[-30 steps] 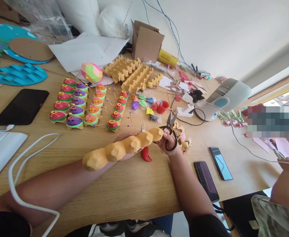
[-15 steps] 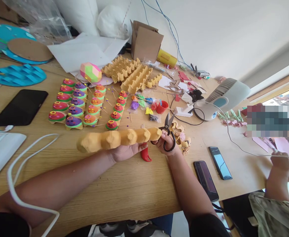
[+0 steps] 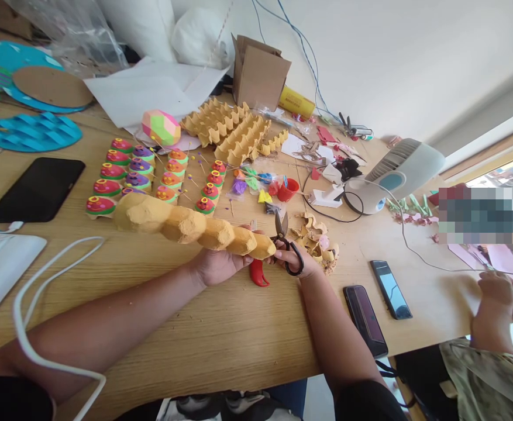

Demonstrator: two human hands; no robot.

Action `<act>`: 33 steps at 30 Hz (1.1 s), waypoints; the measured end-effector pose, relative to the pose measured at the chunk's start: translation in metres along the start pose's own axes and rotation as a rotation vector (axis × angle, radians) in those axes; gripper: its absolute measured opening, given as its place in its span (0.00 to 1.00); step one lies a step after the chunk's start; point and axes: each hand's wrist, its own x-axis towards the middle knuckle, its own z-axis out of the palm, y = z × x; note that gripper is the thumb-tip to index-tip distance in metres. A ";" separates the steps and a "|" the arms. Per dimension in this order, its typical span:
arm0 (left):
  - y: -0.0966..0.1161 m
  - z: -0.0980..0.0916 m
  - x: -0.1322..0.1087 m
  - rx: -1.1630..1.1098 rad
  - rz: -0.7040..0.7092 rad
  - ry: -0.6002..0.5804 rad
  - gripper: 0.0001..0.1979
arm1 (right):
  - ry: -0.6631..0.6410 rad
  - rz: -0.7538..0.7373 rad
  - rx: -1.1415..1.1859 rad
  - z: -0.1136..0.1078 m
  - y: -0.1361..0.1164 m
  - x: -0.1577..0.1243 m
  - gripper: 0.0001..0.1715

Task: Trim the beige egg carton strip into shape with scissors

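Observation:
A yellow egg-carton strip (image 3: 214, 233) with several rounded bumps is held over the table, sloping down towards the right. My left hand (image 3: 221, 266) grips it from beneath, its fingers partly hidden behind the strip. Black-handled scissors (image 3: 288, 248) sit in my right hand (image 3: 295, 260), blades slightly apart and pointing away from me. That hand's fingertips also meet the strip's right end. Below the strip lies a red curved object (image 3: 258, 273), partly covered. Cut carton scraps (image 3: 315, 237) are heaped just beyond my right hand.
Painted carton caterpillars (image 3: 107, 187) stand in rows at left. Uncut egg trays (image 3: 238, 134), a red cup (image 3: 288, 190) and a white fan (image 3: 396, 169) are farther back. Two phones (image 3: 365, 321) lie at right, near another person's hands (image 3: 497, 289). A white cable (image 3: 23, 304) loops at left.
The strip's left end has swung up and away from me, while its right end has dipped. My right hand and the scissors have shifted slightly left and down.

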 end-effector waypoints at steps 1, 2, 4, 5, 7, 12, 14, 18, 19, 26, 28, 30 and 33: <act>0.000 -0.001 0.000 -0.001 0.000 0.000 0.18 | 0.005 -0.003 -0.009 0.002 -0.003 0.000 0.28; 0.001 -0.002 0.000 -0.001 0.002 -0.003 0.18 | 0.030 -0.016 -0.034 0.004 -0.005 0.000 0.28; 0.001 -0.003 0.000 -0.001 0.003 -0.013 0.18 | 0.137 -0.033 -0.079 0.008 -0.009 0.001 0.27; 0.001 -0.005 0.000 0.000 -0.001 -0.021 0.18 | 0.210 -0.048 -0.066 0.009 -0.010 0.001 0.26; 0.001 -0.007 0.000 0.005 -0.017 -0.043 0.17 | 0.296 -0.074 -0.023 0.011 -0.010 0.001 0.27; -0.001 -0.009 0.000 0.119 -0.046 -0.059 0.15 | 0.068 -0.070 -0.073 0.008 -0.009 -0.003 0.33; -0.002 -0.008 0.000 0.166 -0.030 -0.046 0.16 | -0.049 -0.037 -0.079 0.008 -0.011 -0.005 0.34; -0.004 -0.004 0.000 0.193 -0.007 -0.019 0.19 | -0.161 0.075 -0.064 0.011 -0.018 -0.007 0.30; -0.004 -0.003 0.001 0.189 0.005 -0.006 0.18 | -0.166 0.090 -0.067 0.012 -0.019 -0.007 0.29; -0.004 -0.007 0.004 0.053 -0.015 0.081 0.12 | -0.081 0.054 -0.089 0.008 -0.016 -0.008 0.27; -0.004 -0.006 0.004 0.069 -0.008 0.065 0.11 | -0.062 0.026 -0.062 0.007 -0.011 -0.007 0.27; -0.004 -0.003 0.003 0.113 0.024 0.044 0.09 | -0.023 -0.013 -0.007 0.006 -0.007 -0.005 0.27; -0.005 0.003 0.002 0.171 0.068 0.018 0.12 | 0.100 -0.085 0.149 0.007 0.000 0.000 0.29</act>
